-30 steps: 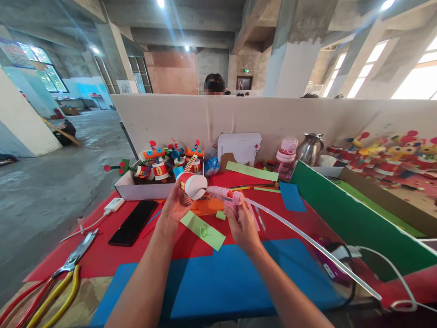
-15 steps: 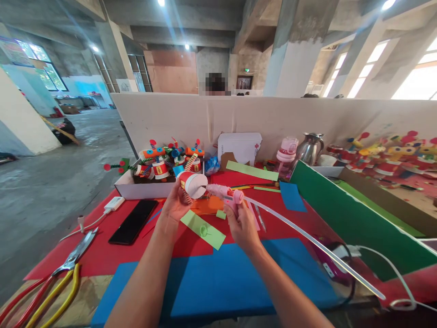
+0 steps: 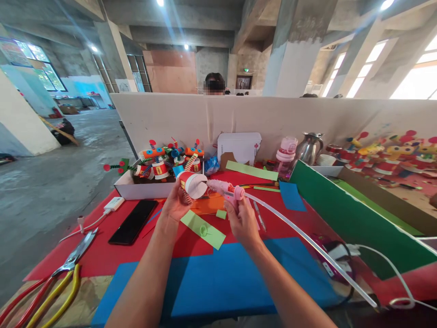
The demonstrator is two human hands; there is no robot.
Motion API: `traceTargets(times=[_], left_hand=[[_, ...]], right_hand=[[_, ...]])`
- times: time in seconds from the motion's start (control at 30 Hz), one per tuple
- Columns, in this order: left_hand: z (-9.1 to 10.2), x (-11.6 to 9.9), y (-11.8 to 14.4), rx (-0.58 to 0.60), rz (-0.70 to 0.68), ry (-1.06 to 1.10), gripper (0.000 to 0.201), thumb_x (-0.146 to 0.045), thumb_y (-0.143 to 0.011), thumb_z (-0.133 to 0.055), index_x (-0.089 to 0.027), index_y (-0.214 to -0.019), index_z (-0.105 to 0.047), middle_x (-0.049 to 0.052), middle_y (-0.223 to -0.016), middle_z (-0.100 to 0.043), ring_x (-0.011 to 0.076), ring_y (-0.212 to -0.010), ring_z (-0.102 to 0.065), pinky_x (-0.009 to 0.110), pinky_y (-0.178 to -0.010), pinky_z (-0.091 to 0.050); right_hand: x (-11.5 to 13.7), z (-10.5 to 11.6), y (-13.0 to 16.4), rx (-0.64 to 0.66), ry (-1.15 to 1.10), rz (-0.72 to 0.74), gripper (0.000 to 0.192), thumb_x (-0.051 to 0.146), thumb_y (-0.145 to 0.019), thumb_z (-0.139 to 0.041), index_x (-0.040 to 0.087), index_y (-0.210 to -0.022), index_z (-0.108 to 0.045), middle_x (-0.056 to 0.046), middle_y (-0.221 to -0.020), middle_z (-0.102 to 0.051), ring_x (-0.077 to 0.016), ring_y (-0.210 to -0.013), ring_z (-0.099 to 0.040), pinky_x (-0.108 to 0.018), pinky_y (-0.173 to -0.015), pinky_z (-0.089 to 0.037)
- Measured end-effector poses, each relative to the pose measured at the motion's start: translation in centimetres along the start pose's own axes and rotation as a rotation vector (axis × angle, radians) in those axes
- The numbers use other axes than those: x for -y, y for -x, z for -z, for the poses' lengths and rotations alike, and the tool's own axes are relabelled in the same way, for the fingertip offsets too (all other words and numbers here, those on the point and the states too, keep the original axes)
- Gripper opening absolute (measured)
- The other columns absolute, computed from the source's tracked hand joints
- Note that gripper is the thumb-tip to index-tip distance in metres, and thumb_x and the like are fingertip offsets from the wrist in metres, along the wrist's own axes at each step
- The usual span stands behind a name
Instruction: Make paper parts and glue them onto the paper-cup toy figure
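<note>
Over tabletop (image 3: 97,257), hands (image 3: 174,208) (image 3: 243,222) angled inward, gripping cup (image 3: 194,184), glue gun (image 3: 232,193).

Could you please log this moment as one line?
left hand: holds red-and-white cup | right hand: holds pink glue gun, nozzle near cup | nearby: black phone, shears

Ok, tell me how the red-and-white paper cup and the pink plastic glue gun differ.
The red-and-white paper cup is in the left hand; the pink plastic glue gun is in the right hand. The cup ends in a broad, round face; the gun tapers to a narrow tip. Both are held.
</note>
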State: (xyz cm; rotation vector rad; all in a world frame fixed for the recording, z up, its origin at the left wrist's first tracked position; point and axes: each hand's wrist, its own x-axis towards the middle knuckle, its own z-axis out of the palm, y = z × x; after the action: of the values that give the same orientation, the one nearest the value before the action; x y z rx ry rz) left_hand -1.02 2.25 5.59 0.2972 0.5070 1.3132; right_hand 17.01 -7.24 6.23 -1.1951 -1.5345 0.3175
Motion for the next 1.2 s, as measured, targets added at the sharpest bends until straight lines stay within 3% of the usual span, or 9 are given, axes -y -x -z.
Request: traceTargets(times=[0.13,0.43,0.6,0.73,0.9,1.03,1.2], left_hand=[[0.1,0.0,-0.1,-0.010,-0.003,0.027,0.021,-0.032,-0.091,-0.053,-0.016,-0.087,-0.067,0.003,-0.064,-0.072,0.0148,-0.062,-0.070,0.018,-0.049,-0.050],[0.6,0.0,-0.4,0.012,0.001,0.032,0.019,-0.034,-0.087,-0.059,-0.017,-0.088,-0.067,0.002,-0.065,-0.073,0.0179,-0.070,-0.071,0.024,-0.061,-0.056],[0.7,-0.2,-0.5,-0.007,0.024,0.057,0.018,-0.033,-0.086,-0.060,-0.017,-0.081,-0.067,-0.001,-0.053,-0.067,0.0148,-0.054,-0.067,0.024,-0.058,-0.055],[0.8,0.0,-0.6,-0.003,0.022,0.062,0.019,-0.033,-0.088,-0.058,-0.017,-0.084,-0.067,0.000,-0.059,-0.070,0.0142,-0.057,-0.068,0.021,-0.056,-0.054],[1.0,0.3,-0.8,0.070,0.018,-0.031,0.030,-0.044,-0.083,-0.061,-0.021,-0.102,-0.066,0.003,-0.082,-0.074,0.0167,-0.073,-0.069,0.022,-0.058,-0.053],[0.8,0.2,-0.7,0.044,0.002,-0.051,0.035,-0.048,-0.085,-0.056,-0.022,-0.107,-0.065,0.004,-0.087,-0.074,0.0201,-0.083,-0.069,0.027,-0.064,-0.055],[0.7,0.2,-0.6,0.063,0.003,-0.049,0.036,-0.044,-0.087,-0.053,-0.020,-0.111,-0.063,0.004,-0.089,-0.074,0.0195,-0.081,-0.069,0.027,-0.062,-0.056]], right_hand=[[-0.1,0.0,0.0,-0.007,0.006,0.009,0.012,0.030,-0.089,-0.047,0.020,-0.091,-0.052,-0.001,-0.067,-0.059,-0.0139,-0.053,-0.053,-0.025,-0.049,-0.042],[-0.1,0.0,0.2,0.001,0.002,-0.024,0.016,0.032,-0.090,-0.046,0.019,-0.094,-0.054,-0.002,-0.071,-0.060,-0.0140,-0.057,-0.054,-0.024,-0.051,-0.042],[-0.2,-0.1,0.7,0.013,0.049,-0.028,0.017,0.034,-0.089,-0.047,0.019,-0.090,-0.054,0.000,-0.062,-0.053,-0.0124,-0.050,-0.045,-0.024,-0.046,-0.035],[0.0,0.3,0.8,0.028,0.019,-0.060,0.019,0.036,-0.089,-0.046,0.019,-0.094,-0.055,0.002,-0.058,-0.049,-0.0107,-0.044,-0.039,-0.023,-0.041,-0.030],[-1.1,1.9,0.1,0.016,0.029,-0.120,0.024,0.040,-0.089,-0.046,0.019,-0.096,-0.056,0.002,-0.059,-0.054,-0.0112,-0.045,-0.043,-0.024,-0.044,-0.034],[-3.7,3.5,-1.3,-0.052,0.066,-0.215,0.027,0.041,-0.088,-0.045,0.020,-0.101,-0.055,-0.001,-0.068,-0.062,-0.0130,-0.050,-0.050,-0.024,-0.049,-0.039],[-7.0,4.4,-3.5,-0.168,-0.001,-0.550,0.022,0.042,-0.084,-0.053,0.021,-0.078,-0.052,0.002,-0.058,-0.060,-0.0110,-0.043,-0.048,-0.022,-0.043,-0.036]])
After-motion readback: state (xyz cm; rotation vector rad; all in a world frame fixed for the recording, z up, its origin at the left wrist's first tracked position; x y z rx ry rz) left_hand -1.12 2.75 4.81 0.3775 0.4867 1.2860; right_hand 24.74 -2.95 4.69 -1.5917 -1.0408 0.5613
